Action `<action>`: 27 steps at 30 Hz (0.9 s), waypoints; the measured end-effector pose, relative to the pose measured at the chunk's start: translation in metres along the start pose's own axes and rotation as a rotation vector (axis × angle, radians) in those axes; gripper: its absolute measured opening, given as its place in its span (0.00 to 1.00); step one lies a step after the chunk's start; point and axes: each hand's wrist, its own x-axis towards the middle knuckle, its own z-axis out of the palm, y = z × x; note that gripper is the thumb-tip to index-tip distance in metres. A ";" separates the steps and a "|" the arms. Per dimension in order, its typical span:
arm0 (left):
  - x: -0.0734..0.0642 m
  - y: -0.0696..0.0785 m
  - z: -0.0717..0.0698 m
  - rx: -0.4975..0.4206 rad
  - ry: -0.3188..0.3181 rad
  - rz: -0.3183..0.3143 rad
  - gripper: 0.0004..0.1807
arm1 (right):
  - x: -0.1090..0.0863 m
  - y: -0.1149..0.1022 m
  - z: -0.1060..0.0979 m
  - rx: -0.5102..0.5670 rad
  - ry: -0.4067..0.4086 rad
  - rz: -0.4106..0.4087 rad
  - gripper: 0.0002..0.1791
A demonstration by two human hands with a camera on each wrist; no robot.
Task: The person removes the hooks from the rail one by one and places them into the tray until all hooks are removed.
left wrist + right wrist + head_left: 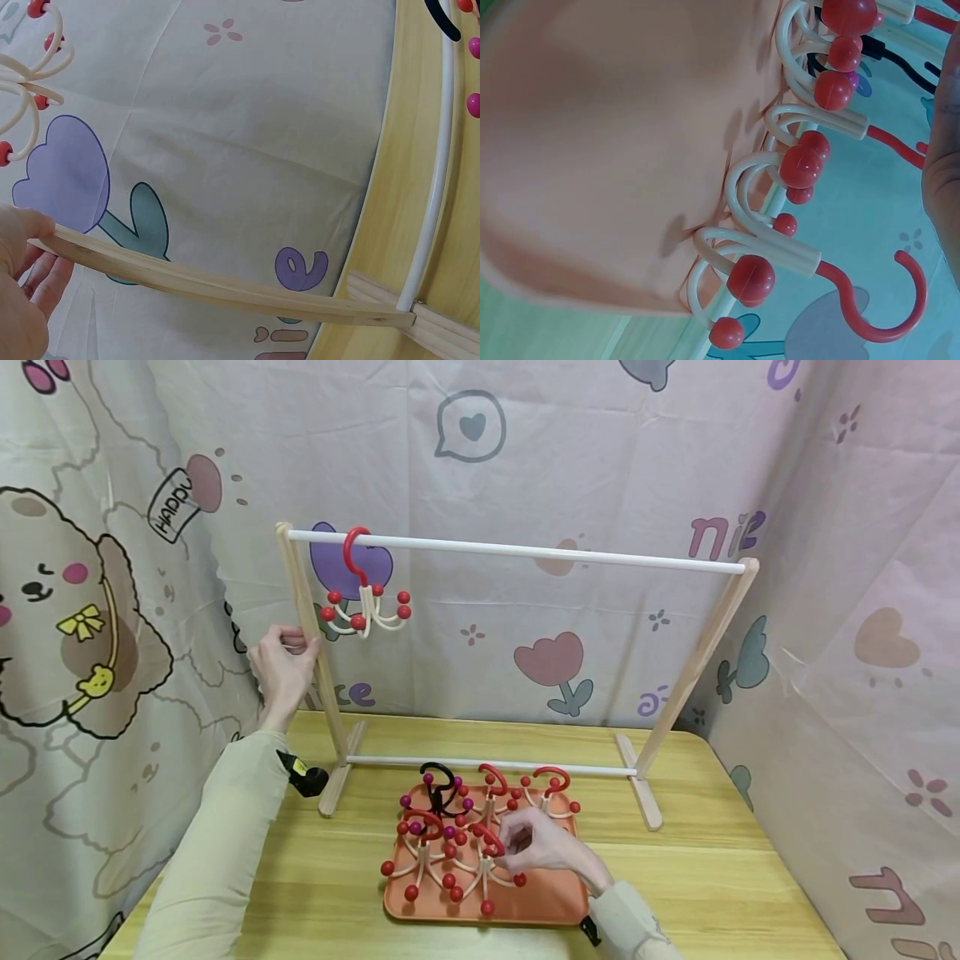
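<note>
My left hand [283,672] grips the left wooden post [325,689] of a hanging rack. In the left wrist view, thumb and fingers lie on either side of that post. Over the orange tray [543,897], my right hand [542,843] pinches the red hook of a white multi-arm hanger [486,867] with red ball tips. Its fingertips are out of sight in the right wrist view. Several similar red-hooked hangers stand around it, along with a black hanger [438,795] with purple balls. One red-hooked hanger [365,602] hangs from the rack's white top rod [525,551], near its left end.
The rack stands on wooden feet [642,785] at the back of the wood-grain table [720,860], with a white lower rod [525,766] just behind the tray. Printed curtains [450,485] enclose the back and both sides.
</note>
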 end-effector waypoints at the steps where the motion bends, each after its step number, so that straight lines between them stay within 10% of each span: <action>1: 0.000 0.000 0.000 0.000 0.001 0.002 0.16 | 0.000 0.000 0.000 0.002 -0.003 -0.001 0.06; 27: -0.001 0.000 0.000 0.020 0.025 0.017 0.15 | 0.003 0.003 -0.003 0.080 -0.003 0.055 0.09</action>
